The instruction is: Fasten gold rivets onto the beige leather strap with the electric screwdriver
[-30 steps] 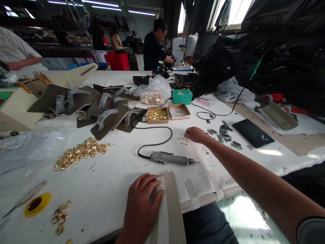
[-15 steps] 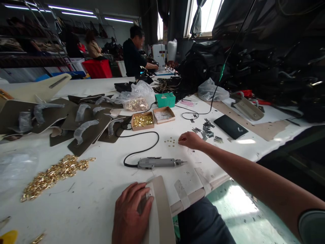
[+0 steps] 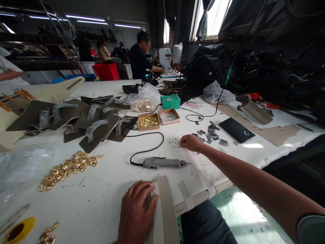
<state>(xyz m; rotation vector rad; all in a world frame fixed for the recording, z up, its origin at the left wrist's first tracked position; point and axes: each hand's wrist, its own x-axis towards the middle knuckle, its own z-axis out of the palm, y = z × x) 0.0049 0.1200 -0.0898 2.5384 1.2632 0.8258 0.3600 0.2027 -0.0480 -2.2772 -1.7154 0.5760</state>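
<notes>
My left hand (image 3: 135, 211) is closed over the edge of a beige leather-like panel (image 3: 169, 210) at the table's front edge. Its thumb and fingers lie around a small metal fitting (image 3: 153, 192) set in the panel. Farther out on the white table, my right hand (image 3: 191, 142) has its fingers curled together beside several small gold rings (image 3: 174, 146). Whether something is pinched in those fingertips is hidden. Between the two hands lies a grey electric screwdriver (image 3: 162, 163), its bit pointing right and its black cord looping away behind.
Dark plates (image 3: 212, 130) lie scattered beyond my right hand, near a black booklet (image 3: 236, 130). Farther back are a box of gold pieces (image 3: 148, 121) and an open box (image 3: 169, 116). Gold hardware (image 3: 68, 169) and brown panels (image 3: 98, 134) lie left. A co-worker (image 3: 141, 57) stands behind.
The view has swung left, so everything appears farther right. My right hand has edged left, closer to the gold rings. My left hand keeps its hold on the panel.
</notes>
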